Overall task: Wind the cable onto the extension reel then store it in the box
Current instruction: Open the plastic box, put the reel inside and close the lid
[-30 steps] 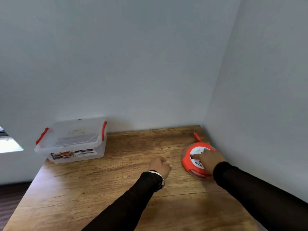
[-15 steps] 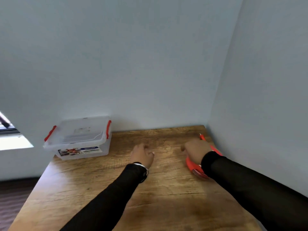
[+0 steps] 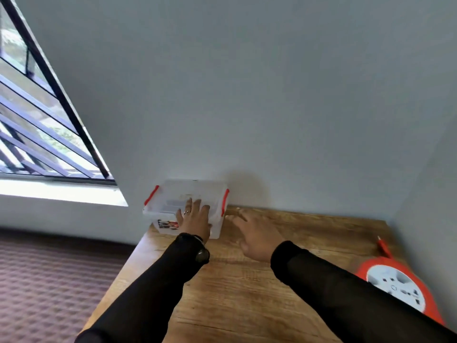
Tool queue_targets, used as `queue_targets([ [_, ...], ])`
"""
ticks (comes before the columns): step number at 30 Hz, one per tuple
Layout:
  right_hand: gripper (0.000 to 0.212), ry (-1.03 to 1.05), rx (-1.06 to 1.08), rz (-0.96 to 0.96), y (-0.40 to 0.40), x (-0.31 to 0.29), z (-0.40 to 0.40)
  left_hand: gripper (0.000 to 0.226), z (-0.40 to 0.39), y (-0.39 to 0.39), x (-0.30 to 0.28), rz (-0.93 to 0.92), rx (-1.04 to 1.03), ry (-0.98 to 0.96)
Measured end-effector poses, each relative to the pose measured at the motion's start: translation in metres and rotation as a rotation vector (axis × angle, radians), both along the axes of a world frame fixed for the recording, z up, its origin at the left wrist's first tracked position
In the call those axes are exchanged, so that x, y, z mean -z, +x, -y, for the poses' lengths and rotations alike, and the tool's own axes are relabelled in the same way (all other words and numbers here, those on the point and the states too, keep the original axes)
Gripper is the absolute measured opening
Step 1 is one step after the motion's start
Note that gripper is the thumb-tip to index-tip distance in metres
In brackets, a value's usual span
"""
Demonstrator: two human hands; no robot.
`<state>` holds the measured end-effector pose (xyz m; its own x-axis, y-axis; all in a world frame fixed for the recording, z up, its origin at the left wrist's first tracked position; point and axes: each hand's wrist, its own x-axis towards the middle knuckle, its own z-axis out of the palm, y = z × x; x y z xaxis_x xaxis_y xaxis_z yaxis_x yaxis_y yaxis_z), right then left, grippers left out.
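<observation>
Leftmost, a window with dark slanted bars (image 3: 37,115) lets in daylight above a patterned purplish carpet (image 3: 49,280), and the brown wood-grain table (image 3: 235,293) begins just to the right of it, pushed into the corner of the pale grey walls (image 3: 247,95). At the table's far left corner, against the back wall, sits the clear plastic storage box with red side latches (image 3: 163,201), its lid closed and a printed label on its front. The person's left hand (image 3: 195,216) lies flat on that lid near the front right part of the box, fingers extended and slightly spread, a ring visible on one of them; a black sleeve and a dark wristwatch (image 3: 202,254) show behind it. Just beside the box, to its right, the right hand (image 3: 257,237) hovers over the bare tabletop, open with the fingers loosely spread and pointing toward the box's right latch; it grips nothing, and motion blur hides whether it touches the box. Well apart, at the table's right edge near the side wall, lies the round orange extension reel with a white socket face (image 3: 395,285), flat on the wood, partly covered by the right forearm, an orange cable end (image 3: 382,246) pointing out behind it
</observation>
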<state>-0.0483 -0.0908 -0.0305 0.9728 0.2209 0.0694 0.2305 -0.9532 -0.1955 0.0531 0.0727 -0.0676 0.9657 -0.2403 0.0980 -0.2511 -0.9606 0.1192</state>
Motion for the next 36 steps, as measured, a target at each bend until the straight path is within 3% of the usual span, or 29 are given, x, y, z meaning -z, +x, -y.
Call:
queue_targets([
  [3,0.067,0.090,0.027,-0.011,0.001,0.005,-0.004,0.037,-0.010,-0.004,0.008,0.169,0.201,0.118],
  [6,0.059,0.276,0.142,0.028,-0.003,0.011,0.005,0.036,0.001,-0.032,0.008,0.331,0.341,0.105],
  [9,0.055,0.512,0.322,0.022,-0.014,0.013,0.020,0.038,0.026,-0.085,0.008,0.337,0.474,-0.016],
  [12,0.057,0.606,0.484,-0.021,-0.040,0.020,0.038,0.031,0.047,-0.142,0.000,0.251,0.571,-0.176],
  [15,0.050,0.637,0.565,-0.019,-0.076,0.030,0.055,0.048,0.043,-0.164,-0.012,0.192,0.414,-0.324],
  [19,0.045,0.794,0.649,0.017,-0.118,0.041,0.060,0.064,0.009,-0.140,-0.014,-0.031,0.006,-0.307],
  [21,0.047,0.864,0.733,0.020,-0.126,0.043,0.059,0.062,-0.004,-0.125,-0.006,-0.178,-0.139,-0.406],
  [23,0.047,0.913,0.780,0.008,-0.128,0.045,0.056,0.045,-0.010,-0.116,0.002,-0.289,-0.240,-0.591],
  [26,0.041,0.926,0.823,0.042,-0.126,0.044,0.055,0.047,-0.015,-0.110,0.013,-0.319,-0.297,-0.828],
  [31,0.036,0.926,0.857,0.043,-0.120,0.046,0.060,0.049,-0.020,-0.100,0.021,-0.289,-0.331,-0.865],
  [34,0.034,1.047,0.932,-0.019,-0.118,0.053,0.070,0.039,-0.032,-0.099,0.035,-0.526,-0.398,-0.983],
  [36,0.033,1.149,0.977,-0.107,-0.118,0.055,0.077,0.039,-0.037,-0.103,0.044,-0.588,-0.367,-0.967],
])
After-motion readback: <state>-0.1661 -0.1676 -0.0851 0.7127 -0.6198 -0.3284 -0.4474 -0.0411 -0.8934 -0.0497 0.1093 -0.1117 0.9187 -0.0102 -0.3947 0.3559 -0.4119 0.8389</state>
